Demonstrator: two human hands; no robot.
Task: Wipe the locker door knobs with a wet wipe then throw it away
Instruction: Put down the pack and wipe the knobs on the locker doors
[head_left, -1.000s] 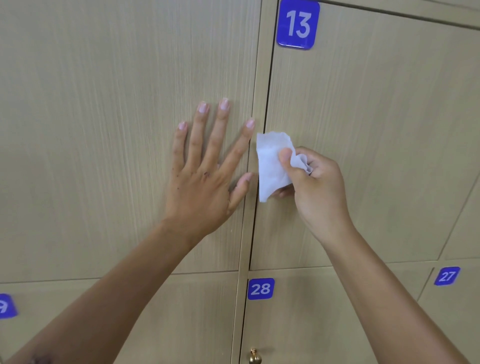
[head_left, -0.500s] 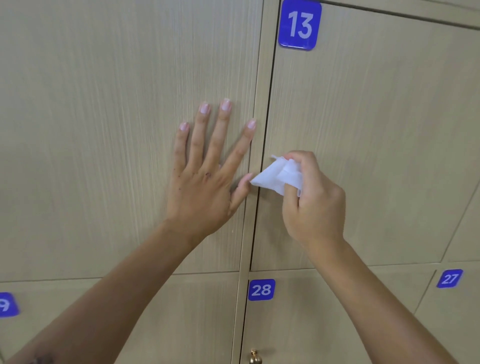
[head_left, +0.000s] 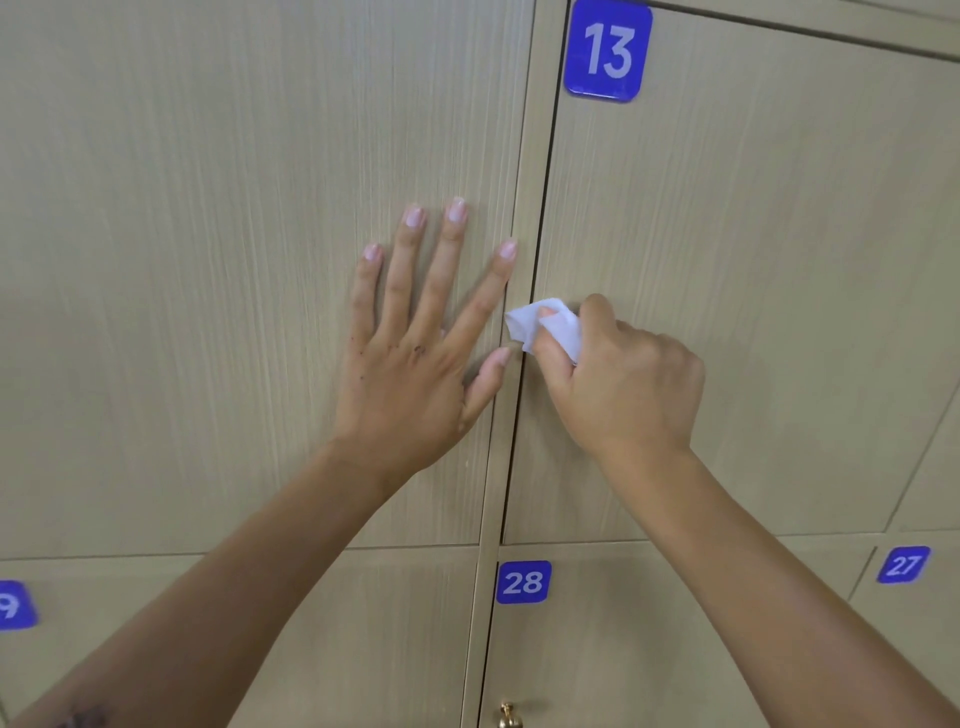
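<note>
While the left hand (head_left: 415, 358) lies flat with fingers spread wide on the pale wood-grain locker door (head_left: 208, 260) to the left of the seam, holding nothing, the right hand (head_left: 618, 384) is bunched around a crumpled white wet wipe (head_left: 550, 325). The wipe sits pinched between thumb and fingers, right at the left edge of the beige locker door with the blue square "13" number plate (head_left: 608, 52), just beside the dark gap between the two doors. The wad nearly touches the left thumb tip. Can't actually see a knob under the wipe, the hand and the wipe cover that spot, so no idea if it's on one. Below, the door with the blue "28" number plate (head_left: 523, 582) has a small round brass knob (head_left: 507, 714) peeking in at the bottom edge, well apart from both hands. Further right there's a blue "27" number plate (head_left: 903, 564), and a cut-off blue plate ending in 9 (head_left: 13, 605) at far left.
</note>
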